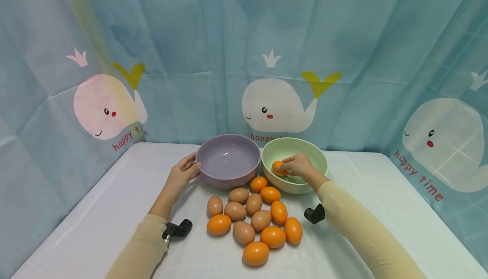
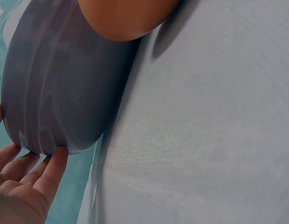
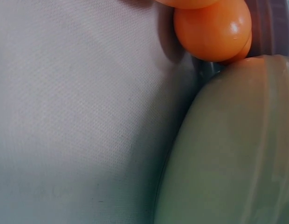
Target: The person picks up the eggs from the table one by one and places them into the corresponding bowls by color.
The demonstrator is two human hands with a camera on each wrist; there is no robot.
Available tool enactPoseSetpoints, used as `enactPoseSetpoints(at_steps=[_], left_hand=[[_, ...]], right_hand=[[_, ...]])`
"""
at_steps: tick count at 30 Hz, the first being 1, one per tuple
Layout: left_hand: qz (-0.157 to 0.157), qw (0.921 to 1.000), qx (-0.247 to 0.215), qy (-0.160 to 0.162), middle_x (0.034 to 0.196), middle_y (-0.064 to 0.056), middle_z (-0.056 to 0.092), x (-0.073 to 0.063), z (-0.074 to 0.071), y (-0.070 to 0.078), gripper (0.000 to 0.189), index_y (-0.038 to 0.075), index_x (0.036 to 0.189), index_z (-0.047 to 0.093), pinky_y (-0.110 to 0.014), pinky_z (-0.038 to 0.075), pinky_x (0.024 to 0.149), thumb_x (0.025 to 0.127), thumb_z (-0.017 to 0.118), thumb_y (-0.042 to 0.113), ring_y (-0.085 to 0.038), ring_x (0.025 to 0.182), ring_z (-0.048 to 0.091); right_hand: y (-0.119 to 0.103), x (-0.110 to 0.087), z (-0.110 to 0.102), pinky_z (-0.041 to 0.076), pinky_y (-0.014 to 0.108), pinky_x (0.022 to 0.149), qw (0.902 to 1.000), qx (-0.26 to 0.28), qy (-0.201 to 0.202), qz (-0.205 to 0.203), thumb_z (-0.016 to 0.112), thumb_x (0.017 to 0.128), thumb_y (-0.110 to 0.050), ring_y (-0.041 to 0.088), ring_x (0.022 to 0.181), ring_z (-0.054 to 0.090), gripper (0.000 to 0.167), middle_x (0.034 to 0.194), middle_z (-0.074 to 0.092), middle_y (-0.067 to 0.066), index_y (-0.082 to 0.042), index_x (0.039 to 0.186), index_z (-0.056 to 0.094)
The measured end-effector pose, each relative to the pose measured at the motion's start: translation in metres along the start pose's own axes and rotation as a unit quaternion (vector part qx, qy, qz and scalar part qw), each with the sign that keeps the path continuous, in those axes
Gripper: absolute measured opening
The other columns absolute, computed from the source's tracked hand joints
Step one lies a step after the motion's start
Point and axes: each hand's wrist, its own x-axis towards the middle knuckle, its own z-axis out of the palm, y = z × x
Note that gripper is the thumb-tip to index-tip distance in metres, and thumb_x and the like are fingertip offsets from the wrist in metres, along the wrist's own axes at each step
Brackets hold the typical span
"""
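Note:
My left hand (image 1: pixel 183 172) rests its fairly straight, spread fingers (image 2: pixel 55 170) against the outside of a purple bowl (image 1: pixel 228 180). In the left wrist view its fingertips touch the wall of that bowl (image 2: pixel 74 93). An orange egg (image 1: pixel 279 168) is pinched in my right hand (image 1: pixel 302 167), inside a light green bowl (image 1: pixel 318 154). The right hand is out of the right wrist view, where the green bowl's outer wall (image 3: pixel 228 149) shows. Brown eggs (image 1: pixel 235 211) and more orange eggs (image 1: pixel 273 237) lie loose in front of the bowls, several of each.
The two bowls stand side by side at the back of a white-covered table (image 1: pixel 95 228). Behind them hangs a blue curtain (image 1: pixel 183 59) printed with whales. Two of the orange eggs (image 1: pixel 259 183) lie close to the bowls' front. A black wrist mount (image 1: pixel 177 229) sticks out from the left sleeve.

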Motion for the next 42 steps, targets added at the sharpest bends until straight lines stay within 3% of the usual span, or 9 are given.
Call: enactPoseSetpoints(at_steps=[17, 25, 34, 42], left_hand=[[0.0, 1.0, 0.002, 0.002, 0.163, -0.012, 0.029, -0.001, 0.0, -0.001, 0.064, 0.007, 0.157, 0.028, -0.033, 0.049, 0.107, 0.102, 0.057, 0.022, -0.03, 0.15, 0.031], [0.006, 1.0, -0.001, -0.001, 0.163, -0.011, 0.031, 0.0, -0.001, 0.0, 0.065, 0.008, 0.157, 0.029, -0.035, 0.049, 0.107, 0.101, 0.059, 0.025, -0.029, 0.15, 0.032], [-0.007, 0.9999, 0.008, 0.003, 0.164, -0.011, 0.028, 0.002, -0.001, 0.002, 0.064, 0.008, 0.157, 0.028, -0.031, 0.049, 0.106, 0.102, 0.057, 0.022, -0.029, 0.15, 0.031], [-0.002, 1.0, 0.005, -0.001, 0.164, -0.011, 0.027, 0.001, -0.001, 0.001, 0.063, 0.008, 0.157, 0.027, -0.027, 0.051, 0.105, 0.103, 0.056, 0.022, -0.029, 0.15, 0.031]], right_hand=[[0.001, 0.001, 0.0, 0.063, 0.031, 0.088, 0.9999, -0.013, -0.007, 0.007, 0.078, 0.086, -0.013, 0.026, 0.109, 0.066, 0.044, 0.136, 0.059, 0.023, 0.004, 0.125, 0.066], [-0.001, -0.001, -0.001, 0.062, 0.03, 0.087, 0.9995, -0.028, -0.011, 0.004, 0.078, 0.086, -0.015, 0.025, 0.104, 0.068, 0.045, 0.136, 0.059, 0.023, 0.003, 0.125, 0.066], [-0.002, -0.001, -0.002, 0.062, 0.028, 0.087, 0.9997, -0.021, -0.008, 0.0, 0.077, 0.086, -0.013, 0.022, 0.106, 0.065, 0.041, 0.134, 0.061, 0.022, 0.004, 0.122, 0.068], [-0.005, -0.011, -0.01, 0.055, 0.04, 0.104, 0.999, -0.019, -0.016, -0.038, 0.075, 0.088, -0.013, 0.035, 0.126, 0.059, 0.049, 0.14, 0.057, 0.023, 0.005, 0.131, 0.061]])
